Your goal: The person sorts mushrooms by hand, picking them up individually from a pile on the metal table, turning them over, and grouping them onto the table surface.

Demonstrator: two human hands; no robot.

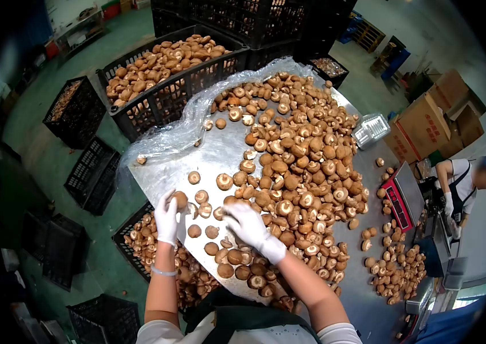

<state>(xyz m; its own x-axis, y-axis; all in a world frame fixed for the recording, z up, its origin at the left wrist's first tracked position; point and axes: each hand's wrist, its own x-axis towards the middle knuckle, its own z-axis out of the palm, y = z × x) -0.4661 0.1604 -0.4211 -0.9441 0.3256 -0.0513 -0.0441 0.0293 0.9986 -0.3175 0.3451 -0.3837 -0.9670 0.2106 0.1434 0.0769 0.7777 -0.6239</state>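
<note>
My left hand (167, 221), in a white glove, pinches a brown shiitake mushroom (180, 199) between thumb and fingers at the left edge of the metal table (168, 167). Over the table's middle, my right hand (247, 225), also gloved, reaches leftward with its fingers apart and slightly blurred. Its fingertips are right beside a mushroom (219, 213) lying on the metal. Between and below both hands lie several loose mushrooms, some cap up, others stem up. To the right, a large heap of mushrooms (311, 172) spreads across the table.
Under the table's left edge stands a black crate (121, 236) holding mushrooms. A full crate (157, 112) sits behind, beside clear plastic film (165, 143). On the right are a clear plastic box (371, 131), a red scale (395, 203) and a smaller mushroom pile (396, 269). A person (465, 186) stands beyond.
</note>
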